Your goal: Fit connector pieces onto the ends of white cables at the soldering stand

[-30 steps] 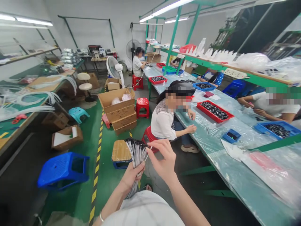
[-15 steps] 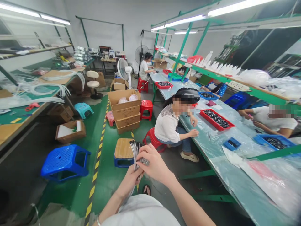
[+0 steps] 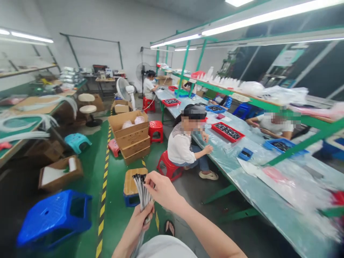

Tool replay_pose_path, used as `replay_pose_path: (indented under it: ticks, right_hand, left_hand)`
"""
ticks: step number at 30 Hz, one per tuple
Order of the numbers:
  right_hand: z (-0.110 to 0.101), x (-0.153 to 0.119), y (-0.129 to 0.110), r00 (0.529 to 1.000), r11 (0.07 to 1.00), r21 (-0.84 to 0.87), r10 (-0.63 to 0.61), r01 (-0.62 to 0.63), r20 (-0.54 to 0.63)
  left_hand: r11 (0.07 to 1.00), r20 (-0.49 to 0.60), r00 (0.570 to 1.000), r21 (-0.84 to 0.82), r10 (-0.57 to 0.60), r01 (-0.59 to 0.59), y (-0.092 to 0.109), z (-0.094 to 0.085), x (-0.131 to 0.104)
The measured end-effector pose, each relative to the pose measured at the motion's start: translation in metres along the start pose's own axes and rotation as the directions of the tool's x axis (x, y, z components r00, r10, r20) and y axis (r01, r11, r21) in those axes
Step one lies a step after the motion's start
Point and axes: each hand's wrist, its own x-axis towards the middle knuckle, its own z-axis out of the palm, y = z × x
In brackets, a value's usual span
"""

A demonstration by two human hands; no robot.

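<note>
Head view, looking down at a bundle of thin pale strands (image 3: 142, 195) held up over the green floor (image 3: 115, 211). Gripped partway down by the left hand (image 3: 141, 218), wrapped right around, with black tips (image 3: 138, 176) splayed out at the top, showing against the right edge of the wooden-topped stool (image 3: 129, 184) behind. Right hand (image 3: 161, 188) curled over the right side of the spread, right up by the tips; can't tell whether actually pinching a strand or only touching. Could go sideways pretty easily tbh: ease off that left fist and maybe lose a few strands down there. Might also snag neighbours when plucking at one tip, given such tight packing
</note>
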Motion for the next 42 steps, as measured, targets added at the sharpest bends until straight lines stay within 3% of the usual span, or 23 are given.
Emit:
replay_pose_path:
  ticks: [9,11,15,17,19,21,23,26,32,34,37,38,42]
  right_hand:
    - [0.009,0.001,0.015,0.967,0.989,-0.088,0.098,-0.122,-0.236]
    - [-0.001,-0.002,0.019,0.954,0.995,-0.021,0.083,-0.093,-0.288]
    - [-0.040,-0.002,0.028,0.884,0.997,0.079,0.031,0.007,-0.467]
    - [-0.056,0.003,0.031,0.930,0.991,0.122,-0.009,0.058,-0.369]
    - [-0.061,0.009,0.033,0.988,0.966,0.240,-0.062,0.096,-0.144]
    - [-0.057,0.014,0.034,0.994,0.936,0.345,-0.096,0.073,0.051]
    - [-0.050,0.017,0.035,0.985,0.921,0.389,-0.094,0.032,0.142]
    - [-0.046,0.019,0.039,0.991,0.910,0.414,-0.070,0.016,0.118]
    - [-0.056,0.024,0.041,0.997,0.821,0.569,0.003,0.040,-0.074]
    - [-0.050,0.029,0.033,0.998,0.820,0.570,-0.047,0.060,-0.038]
    - [-0.034,0.036,0.018,0.977,0.849,0.524,-0.163,0.068,0.136]
    - [-0.028,0.038,0.014,0.976,0.834,0.548,-0.163,0.059,0.143]
    - [-0.013,0.043,0.004,1.000,0.708,0.706,-0.026,0.029,-0.015]
  left_hand:
    - [0.997,0.069,0.997,0.071,-0.027,0.022,0.008,0.011,0.019]
    - [0.998,0.087,0.996,0.056,-0.024,0.019,0.011,0.012,0.023]
    - [0.997,0.144,0.988,0.056,-0.052,0.044,0.018,0.012,0.026]
    - [0.994,0.181,0.979,0.073,-0.088,0.075,0.020,0.014,0.026]
    - [0.989,0.210,0.969,0.094,-0.129,0.111,0.020,0.017,0.027]
    - [0.985,0.222,0.962,0.105,-0.158,0.137,0.018,0.020,0.028]
    - [0.983,0.226,0.959,0.104,-0.171,0.151,0.017,0.022,0.028]
    - [0.986,0.226,0.961,0.085,-0.162,0.146,0.019,0.023,0.028]
    - [0.995,0.211,0.973,0.000,-0.095,0.097,0.030,0.016,0.024]
    - [0.996,0.179,0.981,-0.031,-0.077,0.084,0.030,0.011,0.019]
    - [0.996,0.124,0.992,-0.075,-0.031,0.041,0.029,0.003,0.007]
    - [0.996,0.105,0.994,-0.086,-0.011,0.020,0.029,-0.001,0.002]
    - [0.994,0.049,0.997,-0.098,0.053,-0.048,0.032,-0.018,-0.022]
